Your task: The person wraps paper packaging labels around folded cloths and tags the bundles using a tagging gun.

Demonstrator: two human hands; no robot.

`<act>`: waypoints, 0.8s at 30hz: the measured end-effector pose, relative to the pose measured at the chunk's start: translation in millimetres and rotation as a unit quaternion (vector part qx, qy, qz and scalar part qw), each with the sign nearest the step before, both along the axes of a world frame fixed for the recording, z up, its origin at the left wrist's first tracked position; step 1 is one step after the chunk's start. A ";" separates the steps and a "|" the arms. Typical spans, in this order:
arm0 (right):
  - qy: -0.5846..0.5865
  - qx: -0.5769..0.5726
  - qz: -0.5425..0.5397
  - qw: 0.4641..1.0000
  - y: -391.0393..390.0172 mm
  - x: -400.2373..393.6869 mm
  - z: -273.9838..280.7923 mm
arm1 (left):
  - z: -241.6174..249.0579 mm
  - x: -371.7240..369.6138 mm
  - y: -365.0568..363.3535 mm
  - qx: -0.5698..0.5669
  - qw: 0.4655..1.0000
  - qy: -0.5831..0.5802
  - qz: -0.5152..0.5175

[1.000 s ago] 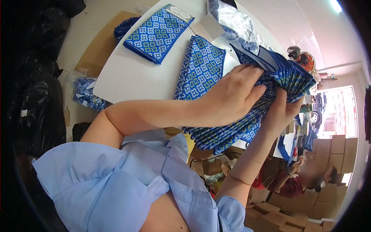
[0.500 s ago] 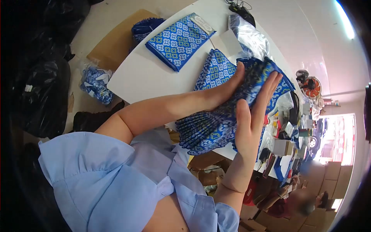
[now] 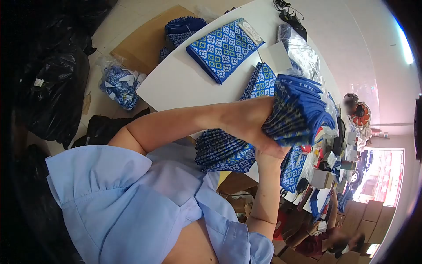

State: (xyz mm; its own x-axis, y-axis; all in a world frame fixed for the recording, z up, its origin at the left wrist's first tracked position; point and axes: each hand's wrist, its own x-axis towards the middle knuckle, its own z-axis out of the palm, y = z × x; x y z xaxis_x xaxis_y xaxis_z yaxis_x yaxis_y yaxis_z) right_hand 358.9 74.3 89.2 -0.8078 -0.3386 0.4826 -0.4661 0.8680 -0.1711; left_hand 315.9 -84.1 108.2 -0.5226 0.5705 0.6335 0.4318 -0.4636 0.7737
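A thick, pleated bundle of blue patterned cloth (image 3: 299,112) is held up off the table between my two hands. My left hand (image 3: 257,116) is closed around its near side, its fingers mostly hidden by the cloth. Below it, my right hand (image 3: 271,148) grips the lower end, its fingers largely covered too. Another fanned part of the patterned cloth (image 3: 226,152) spreads under my left forearm. Behind my left hand, a patterned cloth stack (image 3: 260,81) lies on the white table (image 3: 169,81).
A folded patterned cloth with a pale label (image 3: 224,48) lies at the table's far side. Clear plastic (image 3: 301,50) is beyond the hands. Bagged cloth (image 3: 121,86) and black bags (image 3: 52,92) are on the floor. A co-worker (image 3: 314,240) sits among boxes and clutter.
The cloth bundle has been turned and lifted, showing its folded edges. My hands, flat against its sides earlier, are now closed about its near and lower parts. The view has shifted slightly.
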 end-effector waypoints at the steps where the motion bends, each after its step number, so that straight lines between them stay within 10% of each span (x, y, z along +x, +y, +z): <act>1: -0.051 0.022 -0.025 0.998 3.9 4.8 -2.8 | 0.0 0.9 -1.2 0.002 1.000 0.025 0.014; 5: -0.033 0.129 -0.027 0.991 9.5 16.8 -2.9 | -2.0 6.6 -12.5 0.038 0.995 0.058 0.067; 10: 0.312 -0.236 0.077 0.917 -4.3 14.6 19.2 | -8.0 19.1 -26.7 0.043 0.983 -0.165 -0.074; 18: -0.116 -0.484 0.000 0.867 33.8 15.4 39.9 | -13.7 21.4 -35.0 0.014 0.967 -0.202 -0.155; 24: 0.005 -0.529 -0.008 0.849 60.7 48.4 5.8 | -3.7 18.8 -38.2 -0.029 0.968 -0.227 -0.102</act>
